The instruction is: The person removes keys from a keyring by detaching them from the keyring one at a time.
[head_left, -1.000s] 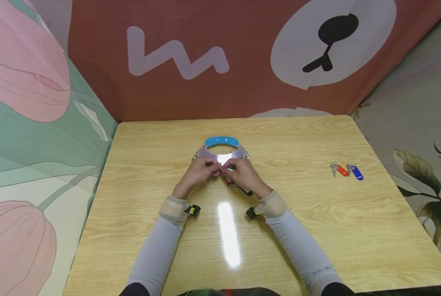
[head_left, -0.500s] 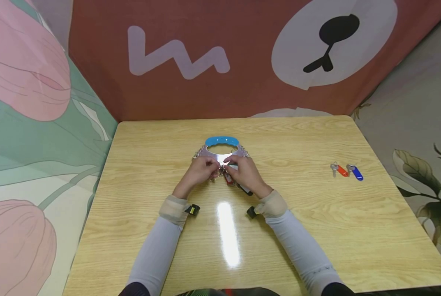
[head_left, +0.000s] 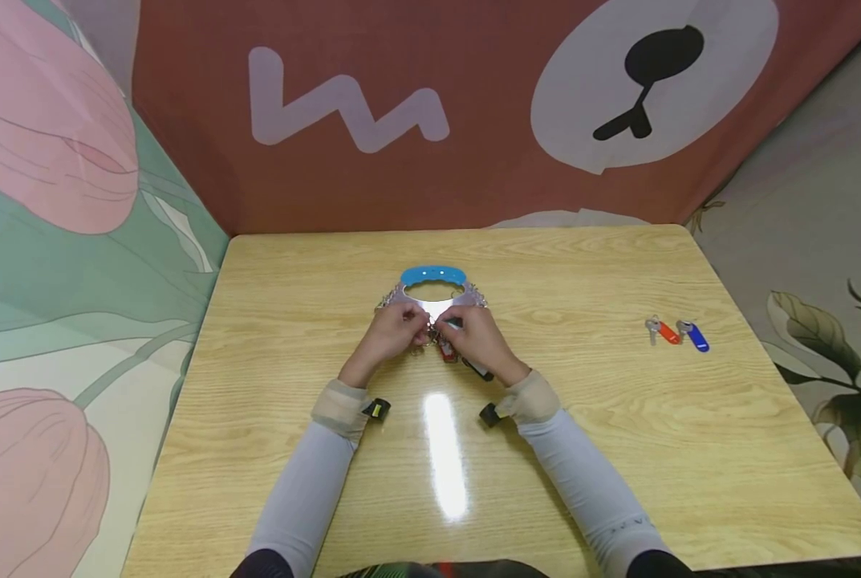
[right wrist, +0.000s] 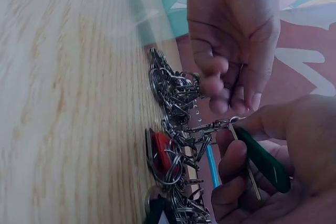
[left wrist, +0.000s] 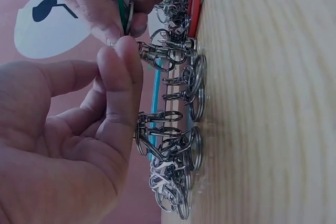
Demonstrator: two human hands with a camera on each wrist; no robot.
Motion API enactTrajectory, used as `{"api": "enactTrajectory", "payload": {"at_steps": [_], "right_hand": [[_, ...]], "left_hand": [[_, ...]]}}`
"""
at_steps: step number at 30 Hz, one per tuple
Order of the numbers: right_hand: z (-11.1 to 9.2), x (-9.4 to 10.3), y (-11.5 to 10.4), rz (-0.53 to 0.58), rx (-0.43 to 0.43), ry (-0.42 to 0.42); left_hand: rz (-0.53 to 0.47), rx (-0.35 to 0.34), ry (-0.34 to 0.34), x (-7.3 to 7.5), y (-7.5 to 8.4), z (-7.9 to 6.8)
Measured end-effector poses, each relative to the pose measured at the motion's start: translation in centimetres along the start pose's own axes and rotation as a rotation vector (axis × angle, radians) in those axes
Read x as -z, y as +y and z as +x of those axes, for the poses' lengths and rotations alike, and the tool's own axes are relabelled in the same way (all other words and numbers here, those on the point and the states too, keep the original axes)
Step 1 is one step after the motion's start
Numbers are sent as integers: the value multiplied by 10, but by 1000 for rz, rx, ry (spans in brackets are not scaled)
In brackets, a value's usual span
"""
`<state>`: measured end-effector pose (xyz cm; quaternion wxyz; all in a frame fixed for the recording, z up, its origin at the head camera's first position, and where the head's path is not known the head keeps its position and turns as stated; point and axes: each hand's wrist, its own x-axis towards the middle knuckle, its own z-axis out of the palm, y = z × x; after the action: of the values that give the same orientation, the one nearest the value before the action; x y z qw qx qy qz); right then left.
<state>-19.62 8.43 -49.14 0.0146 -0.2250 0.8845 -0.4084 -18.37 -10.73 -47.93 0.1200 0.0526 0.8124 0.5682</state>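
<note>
At blue-handled holder point(head_left: 433, 308) | hands point(head_left: 476, 333) mask some clasps point(right wrist: 209, 126) | green tag point(right wrist: 265, 162) partly covered

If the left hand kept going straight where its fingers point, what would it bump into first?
Probably the right hand holding the green tag, though it might brush the metal clip; depth is hard to tell.

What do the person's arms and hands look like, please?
The left hand and right hand are bare. The sleeves are pale grey, the right one with small dark marks; beige wristbands each carry a small black device, the left one marked yellow.
</note>
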Motion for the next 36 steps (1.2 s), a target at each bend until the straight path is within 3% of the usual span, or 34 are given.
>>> {"api": "enactTrajectory", "payload": {"at_steps": [5,12,16,19,24,36], "right_hand": [[0,1,-2,32,-43,-10],[0,0,-2,43,-41,-18],[1,1,-3,65,-54,-27],[1,2,-3,98,-82,-35],[1,3,-2,126,-108,-38],[0,-2,-2,148,-23,-6]], "left_hand": [[15,-78,-5,1,1,-1],[286,-245,38,2,6,0],[356,-288,77,1,4,1],[361,-283,91,2,3,1],[254,-226,79,2,-1,2],[183,-202,101,0,-4,3]]}}
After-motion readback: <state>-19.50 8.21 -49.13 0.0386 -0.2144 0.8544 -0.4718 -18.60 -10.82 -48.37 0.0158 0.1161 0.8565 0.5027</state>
